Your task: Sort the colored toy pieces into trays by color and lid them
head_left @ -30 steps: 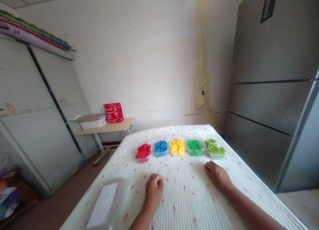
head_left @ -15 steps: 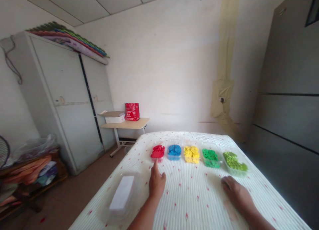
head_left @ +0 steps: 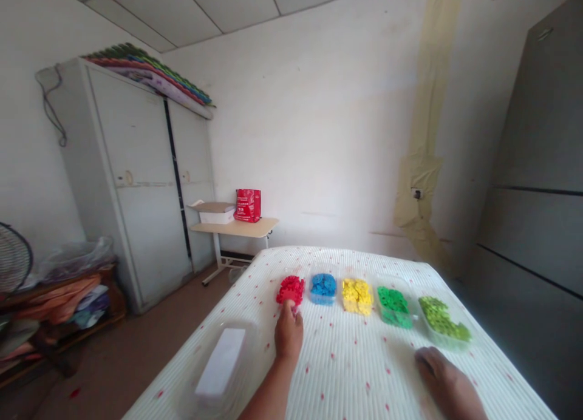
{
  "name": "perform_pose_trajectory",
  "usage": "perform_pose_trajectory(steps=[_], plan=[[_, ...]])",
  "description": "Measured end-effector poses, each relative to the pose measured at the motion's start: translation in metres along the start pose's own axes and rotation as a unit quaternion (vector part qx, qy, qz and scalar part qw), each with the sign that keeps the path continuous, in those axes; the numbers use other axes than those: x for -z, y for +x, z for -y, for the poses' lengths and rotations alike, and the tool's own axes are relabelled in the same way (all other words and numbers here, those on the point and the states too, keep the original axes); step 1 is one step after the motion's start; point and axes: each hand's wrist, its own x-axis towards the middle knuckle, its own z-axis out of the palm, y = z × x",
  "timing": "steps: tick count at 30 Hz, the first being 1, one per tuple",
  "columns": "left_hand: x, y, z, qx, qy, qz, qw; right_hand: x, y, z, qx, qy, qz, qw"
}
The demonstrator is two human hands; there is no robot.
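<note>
Five clear plastic tubs of small coloured pieces stand in a row on the table. My left hand (head_left: 288, 334) is at the near side of the tub of red pieces (head_left: 290, 289), its thumb and fingers closed on the near edge; the fingertips are partly hidden. To the right follow the tubs of blue pieces (head_left: 323, 287), yellow pieces (head_left: 357, 296), green pieces (head_left: 394, 306) and light green pieces (head_left: 443, 320). My right hand (head_left: 444, 374) rests on the cloth in front of the light green tub, fingers curled in, with nothing visible in them.
A clear container with a white block (head_left: 221, 364) lies at the table's near left, beside my left forearm. The white ribbed tablecloth (head_left: 346, 371) has small red marks. Behind are a side table (head_left: 241, 227) with a red bag (head_left: 248, 206), and a grey cabinet (head_left: 146, 226).
My left hand has gone from a stretched forefinger to a closed grip at the red tub's near edge. My right hand stays curled on the cloth. The camera view has shifted slightly.
</note>
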Motion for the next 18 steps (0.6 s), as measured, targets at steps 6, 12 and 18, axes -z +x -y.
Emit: perform_pose_trajectory(steps=[6,12,18], plan=[[0.017,-0.026,-0.004,0.020,-0.034,-0.017,0.999,0.000,0.001,0.000,0.005,0.008,-0.006,1.000],[0.033,-0.065,-0.004,0.023,-0.085,0.002,0.996,0.000,0.000,-0.002,0.006,0.010,-0.002,1.000],[0.029,-0.112,0.006,-0.016,-0.179,0.065,0.981,-0.001,-0.002,-0.002,0.020,-0.016,-0.005,1.000]])
